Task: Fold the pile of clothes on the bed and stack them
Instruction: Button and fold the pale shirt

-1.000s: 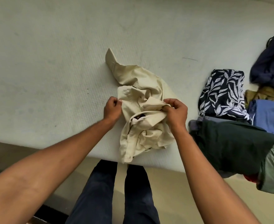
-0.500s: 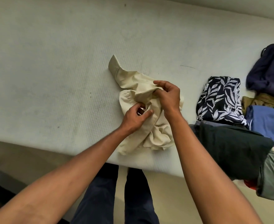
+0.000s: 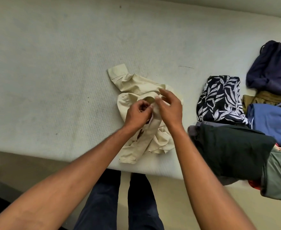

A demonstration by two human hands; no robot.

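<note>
A crumpled cream shirt (image 3: 133,83) lies near the front edge of the pale mattress (image 3: 53,72), one cuffed sleeve pointing to the far left. My left hand (image 3: 137,114) sits over the middle of the shirt with its fingers curled, pinching a fold of the cream cloth. Just to its right, my right hand (image 3: 168,107) hovers over the shirt with fingers loosely spread and slightly blurred; they grip nothing that I can see. To the right lies a folded navy leaf-print garment (image 3: 221,98).
A dark green garment (image 3: 232,146) hangs over the bed's front edge at the right, with blue (image 3: 272,118), olive (image 3: 279,176), khaki (image 3: 265,97) and dark navy (image 3: 272,68) clothes beyond it. My legs stand against the bed's front edge.
Both hands moved from the shirt's sides to its middle. My right hand has let go of the fold it held and opened; my left hand keeps pinching cloth.
</note>
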